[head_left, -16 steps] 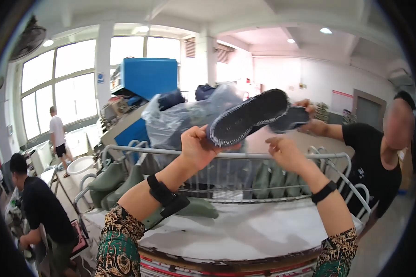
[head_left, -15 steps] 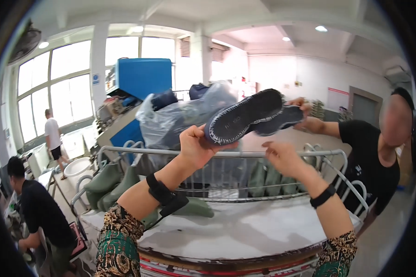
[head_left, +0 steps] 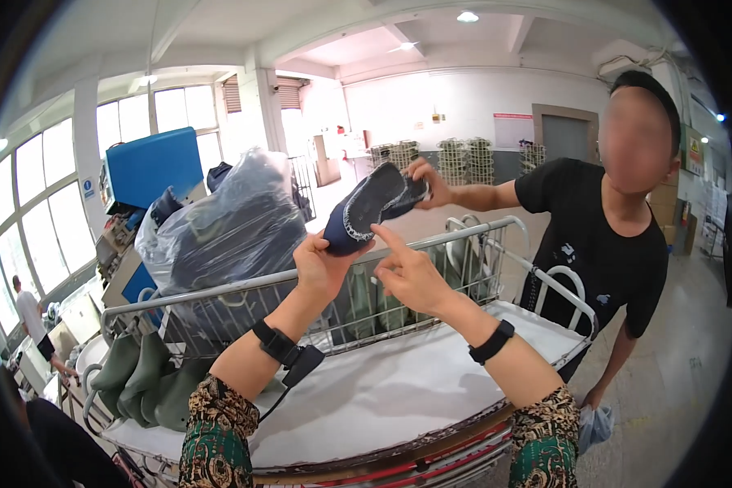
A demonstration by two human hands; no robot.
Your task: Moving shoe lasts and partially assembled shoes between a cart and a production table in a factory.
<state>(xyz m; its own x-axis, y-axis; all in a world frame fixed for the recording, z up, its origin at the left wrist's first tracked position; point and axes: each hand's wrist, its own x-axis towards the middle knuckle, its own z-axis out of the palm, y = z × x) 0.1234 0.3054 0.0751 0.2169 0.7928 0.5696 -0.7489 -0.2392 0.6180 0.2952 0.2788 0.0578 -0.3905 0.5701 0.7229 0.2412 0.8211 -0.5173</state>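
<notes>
My left hand (head_left: 324,267) grips the heel end of a dark blue shoe (head_left: 366,208) with a grey speckled sole, held up sole toward me. My right hand (head_left: 407,275) holds nothing; its index finger points up at the sole. A person in a black T-shirt (head_left: 598,236) stands at the right, and that person's hand (head_left: 427,180) holds the shoe's toe end. Both my forearms wear black wristbands and patterned sleeves.
Below my hands is a cart with a white padded top (head_left: 398,390) and a metal rail (head_left: 244,285). Green shoe forms (head_left: 142,370) hang on the rail. A big plastic bag (head_left: 228,228) and a blue machine (head_left: 150,167) stand behind. Another person (head_left: 28,313) stands far left.
The view has turned to the right, bringing the person in black closer. My right hand has moved in toward the shoe and now points a finger at its sole.
</notes>
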